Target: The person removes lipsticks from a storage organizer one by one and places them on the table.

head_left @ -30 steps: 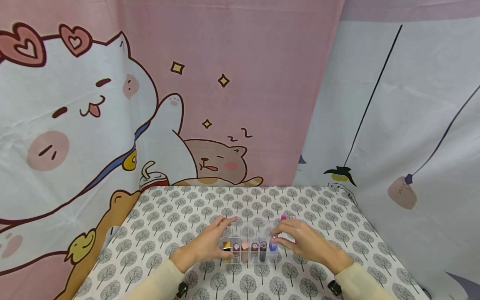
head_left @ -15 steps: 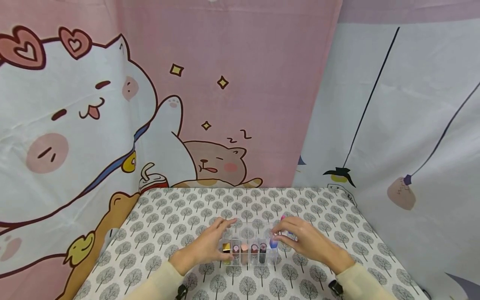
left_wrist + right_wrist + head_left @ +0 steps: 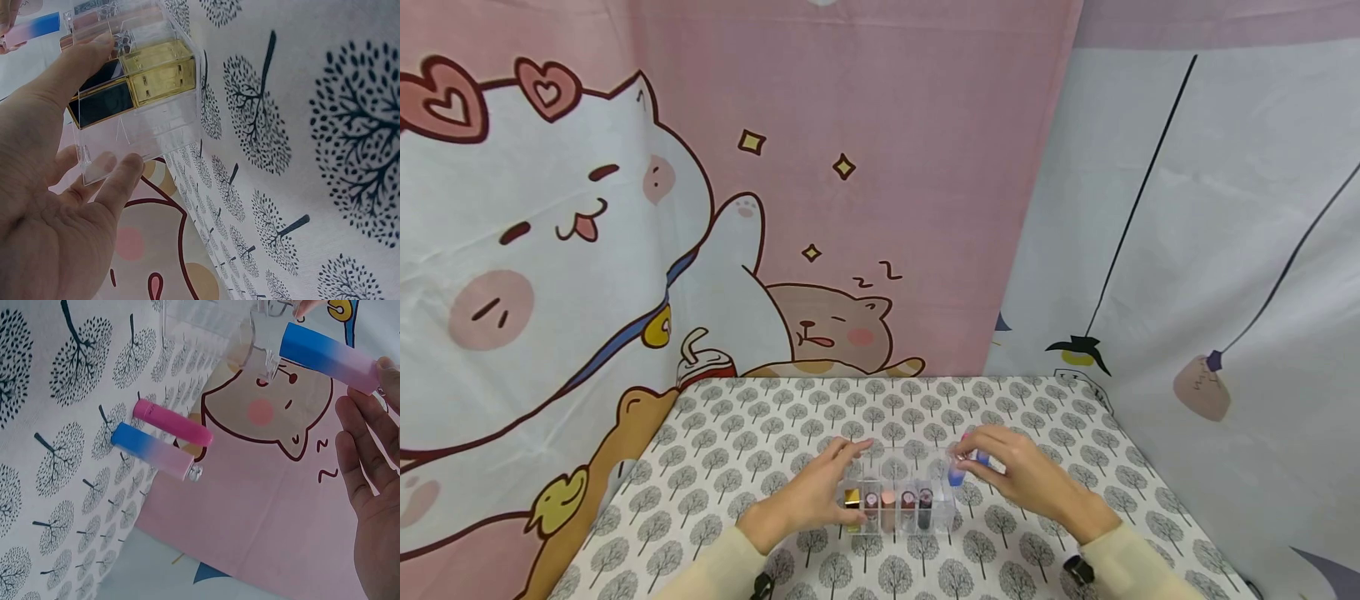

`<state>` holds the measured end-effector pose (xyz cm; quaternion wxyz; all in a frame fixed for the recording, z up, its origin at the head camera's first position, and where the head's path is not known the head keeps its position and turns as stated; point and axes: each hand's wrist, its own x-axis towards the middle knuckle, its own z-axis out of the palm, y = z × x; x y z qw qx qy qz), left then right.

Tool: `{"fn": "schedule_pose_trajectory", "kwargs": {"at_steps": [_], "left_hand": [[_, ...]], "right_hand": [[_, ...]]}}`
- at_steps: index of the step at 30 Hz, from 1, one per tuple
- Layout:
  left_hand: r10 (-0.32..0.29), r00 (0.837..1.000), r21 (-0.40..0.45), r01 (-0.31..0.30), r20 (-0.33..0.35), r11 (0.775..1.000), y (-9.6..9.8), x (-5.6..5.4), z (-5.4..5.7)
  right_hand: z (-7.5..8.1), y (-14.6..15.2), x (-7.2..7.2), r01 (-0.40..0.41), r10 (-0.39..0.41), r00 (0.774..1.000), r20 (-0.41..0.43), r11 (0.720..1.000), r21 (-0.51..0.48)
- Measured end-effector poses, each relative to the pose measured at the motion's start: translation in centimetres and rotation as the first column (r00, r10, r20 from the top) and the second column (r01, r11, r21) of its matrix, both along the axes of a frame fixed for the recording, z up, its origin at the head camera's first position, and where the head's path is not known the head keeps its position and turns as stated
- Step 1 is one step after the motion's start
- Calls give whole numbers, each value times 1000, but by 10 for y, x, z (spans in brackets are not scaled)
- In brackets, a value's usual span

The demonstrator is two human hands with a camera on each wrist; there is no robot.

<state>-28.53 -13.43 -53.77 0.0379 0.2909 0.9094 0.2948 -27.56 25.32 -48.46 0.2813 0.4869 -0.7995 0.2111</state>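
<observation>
Both forearms, in pale sleeves (image 3: pixel 1138 567), reach in from the bottom edge of the head view, angled toward the clear organizer (image 3: pixel 943 512) at lower center. The left hand (image 3: pixel 814 492) grips the organizer's left end, thumb on the near side and fingers spread toward the far side, close to a gold-and-black lipstick (image 3: pixel 133 87) in the end compartment. The right hand (image 3: pixel 1011 468) arches just off the organizer's upper right corner, thumb and forefinger pinching the pink end of a blue-and-pink tube (image 3: pixel 328 357), its blue end pointing down in the head view; the other fingers are loosely bent. At center left of the right wrist view, a second blue-and-pink tube (image 3: pixel 153 450) lies beside a magenta tube (image 3: pixel 173 422) on the tree-print cloth (image 3: pixel 75 462).
</observation>
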Motion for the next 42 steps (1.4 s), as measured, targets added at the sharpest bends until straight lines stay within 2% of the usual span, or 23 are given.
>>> {"fn": "schedule_pose_trajectory", "kwargs": {"at_steps": [9, 14, 22, 25, 33, 42], "left_hand": [[0, 1000, 12, 0, 7, 1000, -1, 2, 2], [-13, 1000, 5, 13, -6, 1000, -1, 3, 1], [-15, 1000, 6, 15, -6, 1000, -2, 3, 1], [-14, 1000, 12, 14, -1, 1000, -2, 4, 2], [-7, 1000, 6, 7, 3, 1000, -1, 4, 3], [-10, 1000, 5, 10, 13, 1000, -1, 2, 2]], "right_hand": [[3, 12, -1, 14, -14, 1000, 16, 999, -29], [5, 20, 0, 59, -59, 998, -10, 998, -32], [9, 28, -4, 84, -84, 996, -6, 996, -34], [9, 31, -6, 94, -94, 996, -9, 995, -38], [5, 42, -14, 102, -100, 994, 45, 994, -49], [0, 52, -23, 128, -127, 992, 6, 990, -66]]}}
